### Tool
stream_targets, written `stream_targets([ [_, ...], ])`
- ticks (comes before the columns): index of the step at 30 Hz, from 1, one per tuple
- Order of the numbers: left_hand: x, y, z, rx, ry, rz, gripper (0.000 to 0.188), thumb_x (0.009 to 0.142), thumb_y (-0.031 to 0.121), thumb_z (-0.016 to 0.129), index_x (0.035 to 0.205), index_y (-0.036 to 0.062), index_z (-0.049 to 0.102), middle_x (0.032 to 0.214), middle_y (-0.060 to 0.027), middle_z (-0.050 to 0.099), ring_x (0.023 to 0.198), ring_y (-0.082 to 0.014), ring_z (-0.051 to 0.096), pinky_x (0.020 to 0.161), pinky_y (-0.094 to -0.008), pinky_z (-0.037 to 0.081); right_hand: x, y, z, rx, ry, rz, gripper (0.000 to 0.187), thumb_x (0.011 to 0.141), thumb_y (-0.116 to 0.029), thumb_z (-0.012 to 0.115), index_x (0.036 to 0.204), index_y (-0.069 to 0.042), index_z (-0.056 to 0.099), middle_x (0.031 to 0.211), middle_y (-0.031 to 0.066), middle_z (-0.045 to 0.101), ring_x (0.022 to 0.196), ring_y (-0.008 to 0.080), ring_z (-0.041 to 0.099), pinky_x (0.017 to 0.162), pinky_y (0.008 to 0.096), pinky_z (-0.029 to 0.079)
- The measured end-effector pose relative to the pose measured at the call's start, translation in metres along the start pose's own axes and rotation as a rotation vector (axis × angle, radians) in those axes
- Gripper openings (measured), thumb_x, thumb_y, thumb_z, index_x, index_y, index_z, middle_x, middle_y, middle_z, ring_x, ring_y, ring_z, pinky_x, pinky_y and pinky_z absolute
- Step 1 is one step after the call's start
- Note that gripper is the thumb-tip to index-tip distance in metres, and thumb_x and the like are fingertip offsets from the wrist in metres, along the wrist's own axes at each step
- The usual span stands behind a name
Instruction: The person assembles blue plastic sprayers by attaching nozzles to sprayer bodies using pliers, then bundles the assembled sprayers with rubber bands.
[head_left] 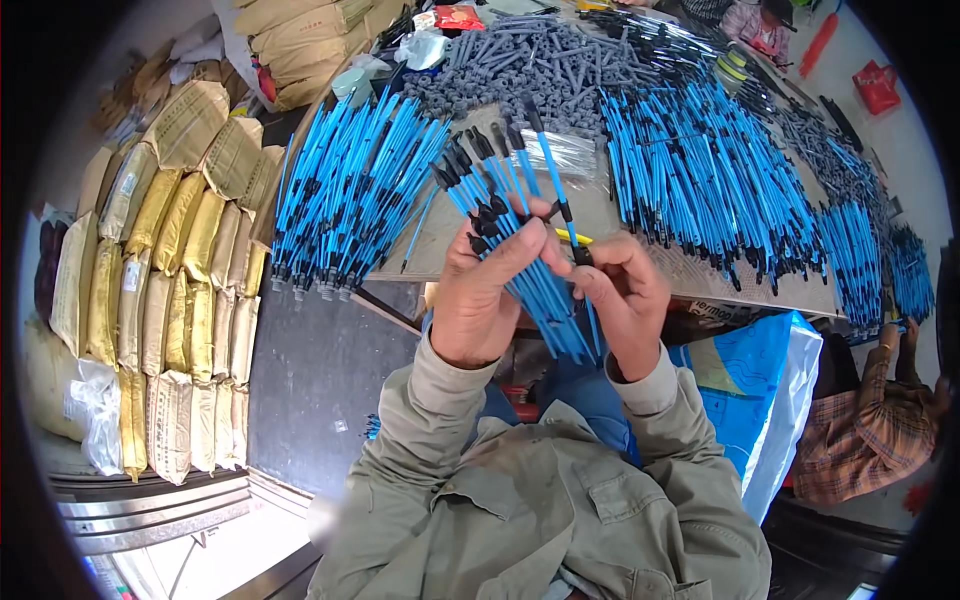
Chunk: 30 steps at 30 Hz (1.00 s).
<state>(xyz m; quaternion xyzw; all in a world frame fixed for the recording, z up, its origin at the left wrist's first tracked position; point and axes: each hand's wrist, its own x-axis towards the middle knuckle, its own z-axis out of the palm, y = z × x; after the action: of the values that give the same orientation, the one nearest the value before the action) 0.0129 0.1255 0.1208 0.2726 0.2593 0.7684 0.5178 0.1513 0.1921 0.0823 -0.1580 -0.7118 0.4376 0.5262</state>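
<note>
In front of my chest, my left hand (pixel 482 300) is closed around a bundle of thin blue rods (pixel 548 318) with black fittings at their upper ends. The bundle leans up to the left. One more blue rod (pixel 551 172), with a black cap and a black piece partway down, stands up between my hands. My right hand (pixel 634 305) pinches its black piece (pixel 580 254) between thumb and fingers. Just behind that piece shows a short yellow strip (pixel 572 236), and I cannot tell what it belongs to.
Blue rods lie in a left pile (pixel 345 190) and a larger right pile (pixel 710 180) on the table (pixel 432 240). Behind are grey plastic parts (pixel 540 65) and a clear plastic packet (pixel 560 153). Brown packages (pixel 165 290) stack at left; a blue bag (pixel 735 375) and another person (pixel 865 440) are at right.
</note>
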Motion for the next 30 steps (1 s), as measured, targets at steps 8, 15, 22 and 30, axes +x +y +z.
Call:
stream_targets([
  [8, -0.020, 0.010, 0.017, 0.027, -0.086, -0.158, 0.021, 0.084, 0.008, 0.061, 0.104, 0.0022, 0.056, 0.089, -0.0096, 0.063, 0.082, -0.0181, 0.062, 0.073, -0.0285, 0.049, 0.018, -0.033, -0.019, -0.007, 0.065, -0.101, 0.025, 0.072, -0.011, 0.068, 0.094, 0.000, 0.061, 0.102, 0.0108, 0.053, 0.101, 0.0209, 0.046, 0.088, 0.0324, 0.036],
  [15, -0.036, -0.020, 0.009, 0.356, -0.227, -0.011, 0.020, 0.081, -0.003, 0.060, 0.101, -0.0009, 0.060, 0.093, -0.0032, 0.063, 0.085, -0.0073, 0.056, 0.075, -0.0239, 0.047, 0.024, -0.057, -0.019, -0.288, -0.206, -0.276, 0.019, 0.072, -0.010, 0.066, 0.090, -0.002, 0.064, 0.111, 0.0147, 0.054, 0.108, 0.0286, 0.043, 0.093, 0.0392, 0.032],
  [22, -0.040, -0.031, 0.006, 0.550, -0.320, 0.022, 0.016, 0.081, -0.003, 0.060, 0.097, -0.0003, 0.061, 0.089, 0.0003, 0.061, 0.081, -0.0051, 0.052, 0.072, -0.0227, 0.046, 0.004, -0.055, -0.015, -0.225, -0.176, -0.190, 0.009, 0.072, -0.003, 0.064, 0.081, -0.002, 0.062, 0.107, 0.0150, 0.058, 0.113, 0.0312, 0.042, 0.094, 0.0423, 0.031],
  [30, -0.038, -0.042, -0.005, 0.513, -0.282, -0.020, 0.014, 0.080, -0.002, 0.062, 0.093, -0.0001, 0.061, 0.081, 0.0015, 0.061, 0.078, -0.0045, 0.051, 0.070, -0.0231, 0.045, 0.003, -0.048, -0.010, -0.344, -0.025, -0.237, 0.012, 0.072, -0.002, 0.065, 0.070, -0.002, 0.053, 0.103, 0.0147, 0.059, 0.105, 0.0329, 0.050, 0.089, 0.0426, 0.036],
])
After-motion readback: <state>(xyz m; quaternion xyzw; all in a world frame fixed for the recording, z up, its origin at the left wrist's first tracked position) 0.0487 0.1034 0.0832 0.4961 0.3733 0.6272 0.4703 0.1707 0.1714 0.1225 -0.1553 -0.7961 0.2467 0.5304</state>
